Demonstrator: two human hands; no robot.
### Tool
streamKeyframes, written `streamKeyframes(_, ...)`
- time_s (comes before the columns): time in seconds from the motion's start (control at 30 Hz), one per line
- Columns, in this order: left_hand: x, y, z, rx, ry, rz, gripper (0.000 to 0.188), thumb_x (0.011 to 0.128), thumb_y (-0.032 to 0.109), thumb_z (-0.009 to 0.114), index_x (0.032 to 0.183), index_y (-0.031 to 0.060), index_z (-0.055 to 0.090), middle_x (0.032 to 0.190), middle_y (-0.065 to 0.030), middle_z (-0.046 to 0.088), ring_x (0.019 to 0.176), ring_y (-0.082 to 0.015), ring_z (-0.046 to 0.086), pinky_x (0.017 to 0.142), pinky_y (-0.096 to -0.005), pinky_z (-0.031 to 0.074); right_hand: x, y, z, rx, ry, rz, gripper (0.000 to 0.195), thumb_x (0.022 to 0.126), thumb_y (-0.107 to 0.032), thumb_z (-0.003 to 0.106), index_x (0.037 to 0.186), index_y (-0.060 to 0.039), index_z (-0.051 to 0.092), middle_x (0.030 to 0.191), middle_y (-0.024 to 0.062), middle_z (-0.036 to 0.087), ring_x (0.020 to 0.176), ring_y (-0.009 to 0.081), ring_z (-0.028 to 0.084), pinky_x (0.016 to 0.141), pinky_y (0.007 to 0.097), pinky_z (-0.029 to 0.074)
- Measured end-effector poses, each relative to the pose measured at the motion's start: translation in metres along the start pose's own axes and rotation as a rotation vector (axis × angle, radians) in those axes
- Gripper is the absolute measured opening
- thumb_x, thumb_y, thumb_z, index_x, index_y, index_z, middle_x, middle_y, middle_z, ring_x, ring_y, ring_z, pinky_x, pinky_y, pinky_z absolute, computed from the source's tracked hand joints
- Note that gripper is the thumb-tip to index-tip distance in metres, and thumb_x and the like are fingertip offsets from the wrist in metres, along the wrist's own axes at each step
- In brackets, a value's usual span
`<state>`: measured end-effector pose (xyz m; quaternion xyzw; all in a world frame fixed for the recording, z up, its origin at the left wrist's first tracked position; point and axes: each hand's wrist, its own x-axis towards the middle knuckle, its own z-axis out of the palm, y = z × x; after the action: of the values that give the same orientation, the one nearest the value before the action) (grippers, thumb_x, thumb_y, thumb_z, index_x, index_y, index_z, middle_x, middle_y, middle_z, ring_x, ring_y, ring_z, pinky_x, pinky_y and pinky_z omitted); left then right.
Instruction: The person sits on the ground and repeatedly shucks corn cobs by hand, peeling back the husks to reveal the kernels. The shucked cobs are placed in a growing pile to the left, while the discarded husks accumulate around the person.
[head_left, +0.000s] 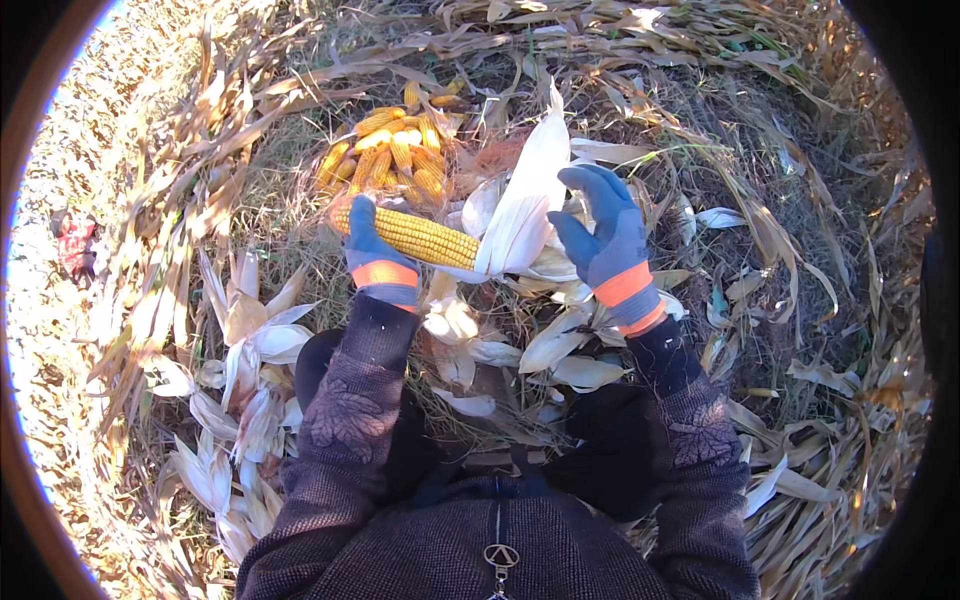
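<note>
My left hand (375, 247), in a grey-blue work glove with an orange band, grips a yellow ear of corn (431, 238) near its silk-covered tip. The ear lies sideways with its kernels bare. At its right end, pale husk leaves (529, 191) are peeled back and stand up, still attached at the base. Just right of these leaves is my right hand (604, 229), gloved alike, with thumb and fingers apart and nothing between them. Part of the ear's tip is hidden by my left thumb.
Several husked ears (397, 154) lie heaped on the ground beyond my left hand. Loose husks (450, 322) are scattered between my knees, and more husks (255, 337) lie at the left. Dry corn stalks (172, 225) ring the spot. A red object (75, 244) is at the far left.
</note>
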<state>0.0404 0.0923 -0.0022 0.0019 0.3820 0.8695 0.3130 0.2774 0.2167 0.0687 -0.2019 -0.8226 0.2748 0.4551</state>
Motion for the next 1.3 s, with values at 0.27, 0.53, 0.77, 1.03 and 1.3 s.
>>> streamKeyframes(0.27,-0.02,-0.006,0.021,-0.078,0.002,-0.063,0.034,0.091,0.039,0.054,0.101,0.0068,0.056,0.087,-0.006,0.058,0.076,-0.0206,0.059,0.07,-0.0369,0.051,-0.045,-0.01,0.064,-0.5,-0.534,-0.084,0.071,0.064,-0.025,0.077,0.124,-0.0039,0.047,0.105,0.0138,0.059,0.099,0.0294,0.057,0.095,0.0416,0.038)
streamKeyframes(0.53,-0.012,0.009,0.017,-0.045,-0.017,-0.012,0.029,0.093,0.036,0.051,0.104,0.0106,0.055,0.091,-0.0044,0.058,0.078,-0.0198,0.059,0.071,-0.036,0.051,-0.045,-0.005,0.074,-0.518,-0.613,0.027,0.058,0.069,-0.021,0.071,0.12,-0.0058,0.048,0.085,0.0109,0.064,0.082,0.0302,0.062,0.082,0.0405,0.041)
streamKeyframes(0.77,0.014,0.022,-0.007,0.061,0.022,0.164,0.025,0.095,0.03,0.048,0.095,0.0073,0.059,0.086,-0.0051,0.061,0.074,-0.0183,0.059,0.067,-0.0324,0.051,-0.044,-0.006,0.068,-0.475,-0.663,0.055,0.05,0.071,-0.021,0.068,0.115,-0.0064,0.049,0.081,0.0131,0.065,0.076,0.0337,0.062,0.075,0.0426,0.044)
streamKeyframes(1.03,0.037,0.073,-0.018,-0.183,-0.055,0.407,0.012,0.087,0.013,0.057,0.076,0.0098,0.052,0.068,0.0007,0.046,0.059,-0.0132,0.044,0.06,-0.0289,0.044,-0.046,0.004,0.056,-0.473,-0.702,0.123,0.046,0.07,-0.023,0.069,0.11,-0.0067,0.053,0.08,0.0158,0.066,0.073,0.0368,0.063,0.068,0.045,0.048)
streamKeyframes(1.3,0.04,0.12,-0.035,1.396,0.051,0.454,0.071,0.076,0.018,0.075,0.135,0.0043,0.037,0.126,-0.0189,0.046,0.114,-0.0315,0.047,0.098,-0.0382,0.039,-0.045,0.009,0.039,-0.572,-0.759,0.195,0.045,0.068,-0.024,0.071,0.106,-0.0082,0.054,0.082,0.017,0.066,0.075,0.038,0.063,0.07,0.0454,0.049)
